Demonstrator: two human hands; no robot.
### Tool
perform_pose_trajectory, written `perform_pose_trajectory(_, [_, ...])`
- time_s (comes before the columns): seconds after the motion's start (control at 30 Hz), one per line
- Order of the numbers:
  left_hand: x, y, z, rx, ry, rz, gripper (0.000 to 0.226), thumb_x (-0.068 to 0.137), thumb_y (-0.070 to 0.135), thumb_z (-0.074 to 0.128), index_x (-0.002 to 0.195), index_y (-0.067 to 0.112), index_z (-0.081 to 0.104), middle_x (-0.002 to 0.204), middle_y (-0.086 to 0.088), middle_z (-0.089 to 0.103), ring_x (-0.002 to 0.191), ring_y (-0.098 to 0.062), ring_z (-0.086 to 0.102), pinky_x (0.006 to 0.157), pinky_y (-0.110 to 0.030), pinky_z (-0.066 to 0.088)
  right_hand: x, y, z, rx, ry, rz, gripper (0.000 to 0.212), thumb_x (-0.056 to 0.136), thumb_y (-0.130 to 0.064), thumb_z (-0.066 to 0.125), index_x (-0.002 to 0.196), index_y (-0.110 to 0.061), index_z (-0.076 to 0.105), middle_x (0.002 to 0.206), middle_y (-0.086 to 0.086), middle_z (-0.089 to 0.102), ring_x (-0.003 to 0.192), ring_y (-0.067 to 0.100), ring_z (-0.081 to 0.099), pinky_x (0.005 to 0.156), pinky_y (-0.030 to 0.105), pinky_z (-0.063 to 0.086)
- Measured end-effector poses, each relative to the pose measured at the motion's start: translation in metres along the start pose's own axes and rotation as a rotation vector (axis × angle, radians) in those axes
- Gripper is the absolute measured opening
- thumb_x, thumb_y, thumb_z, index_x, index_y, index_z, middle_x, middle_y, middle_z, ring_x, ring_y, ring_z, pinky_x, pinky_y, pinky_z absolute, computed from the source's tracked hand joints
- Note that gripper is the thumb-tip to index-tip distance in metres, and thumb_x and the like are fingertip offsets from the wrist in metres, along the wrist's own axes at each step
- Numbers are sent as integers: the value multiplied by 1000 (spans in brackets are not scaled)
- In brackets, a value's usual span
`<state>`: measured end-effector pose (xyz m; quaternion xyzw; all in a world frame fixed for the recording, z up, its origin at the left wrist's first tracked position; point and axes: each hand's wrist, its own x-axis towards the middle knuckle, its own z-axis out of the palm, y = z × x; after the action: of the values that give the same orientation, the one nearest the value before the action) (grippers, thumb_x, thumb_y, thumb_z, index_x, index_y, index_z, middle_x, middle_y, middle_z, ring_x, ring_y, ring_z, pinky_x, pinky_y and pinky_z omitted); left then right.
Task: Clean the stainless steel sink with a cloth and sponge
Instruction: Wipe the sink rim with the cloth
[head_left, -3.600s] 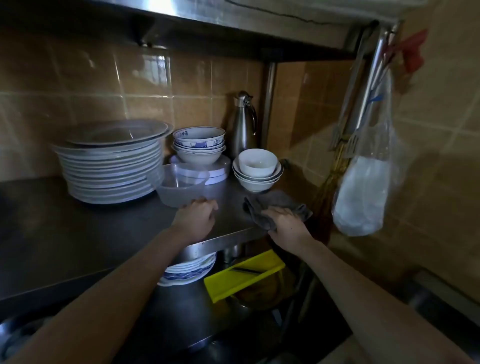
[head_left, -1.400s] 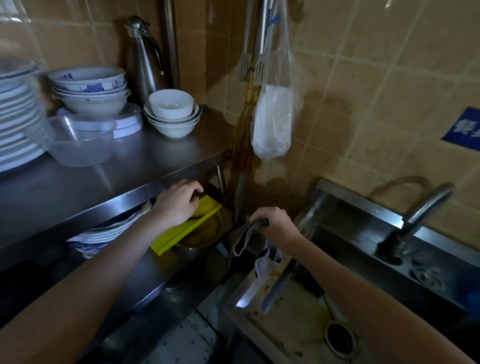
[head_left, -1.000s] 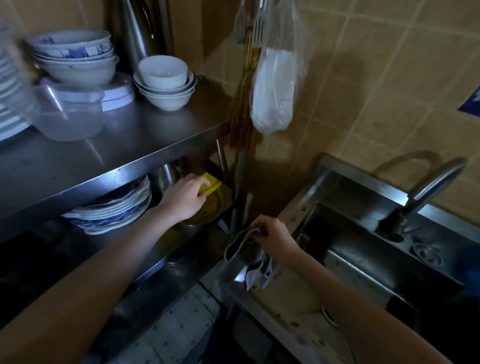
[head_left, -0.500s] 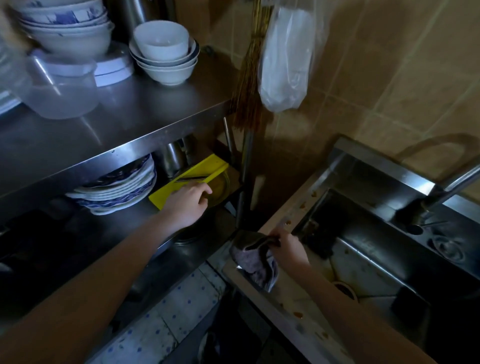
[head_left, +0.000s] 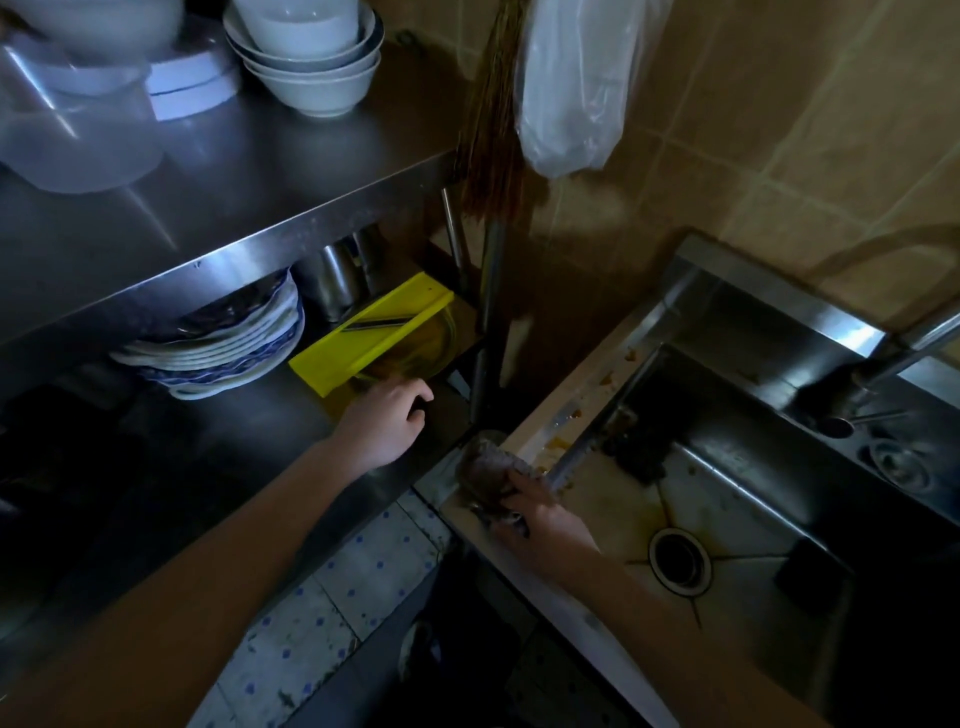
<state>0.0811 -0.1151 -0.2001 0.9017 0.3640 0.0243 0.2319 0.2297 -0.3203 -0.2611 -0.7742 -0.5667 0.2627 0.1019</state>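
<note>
Grey cloth (head_left: 488, 467) is now bunched on the near-left rim of the sink (head_left: 574, 410), pressed down under the right hand (head_left: 540, 514), whose fingers curl over it. A second ago it dangled from that hand, clear of the sink. Left of the sink, the left hand (head_left: 387, 421) has come off the yellow board (head_left: 363, 343) and lies on the lower shelf (head_left: 260, 426), fingers loosely bent, holding nothing. Orange stains (head_left: 560, 444) dot the rim beside the cloth, so wiping looks about to start there.
</note>
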Motion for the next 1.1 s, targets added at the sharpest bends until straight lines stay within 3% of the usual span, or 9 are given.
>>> perform_pose_trajectory(0.13, [-3,-3,9,-51,-16,-9,23,92,17,53,115,17,56,125,-3,54,117,-23,50,94,-44,46,4,-2,3,37,91,-6,32,95,-41,47,113,-21,63,149,-6,33,134,17,37,97,33,45])
perform_pose_trajectory(0.27, [-7,-5,13,-62,-2,-8,23,92,16,53,114,16,56,125,-3,54,115,-22,51,94,-43,46,12,-2,7,100,184,-28,24,93,-30,53,115,-19,52,146,-3,33,124,25,47,90,39,49])
perform_pose_trajectory(0.43, [-14,-5,19,-47,0,-12,23,91,14,53,113,15,57,120,-6,56,112,-25,53,92,-47,45,20,-6,11,34,164,-62,55,91,-22,55,142,-27,35,154,-5,24,139,23,30,109,40,39])
perform_pose_trajectory(0.67, [-29,-6,32,-44,-43,-58,25,91,16,49,115,18,56,119,-6,55,107,-27,53,91,-45,44,27,0,16,24,124,-68,61,89,-12,58,145,-21,34,156,1,23,145,25,18,117,44,25])
perform_pose_trajectory(1.0, [-50,6,79,2,-180,-74,34,96,34,47,127,21,47,124,-3,53,107,-21,56,89,-38,45,37,15,10,-23,179,-69,53,89,-10,56,139,-25,45,151,-3,35,135,23,34,105,39,43])
perform_pose_trajectory(1.1, [-50,8,92,9,-166,-66,45,95,40,47,135,21,42,132,-3,50,117,-23,52,94,-38,44,39,22,8,-37,210,-60,51,90,-12,56,137,-27,47,150,-5,36,134,22,35,98,39,48])
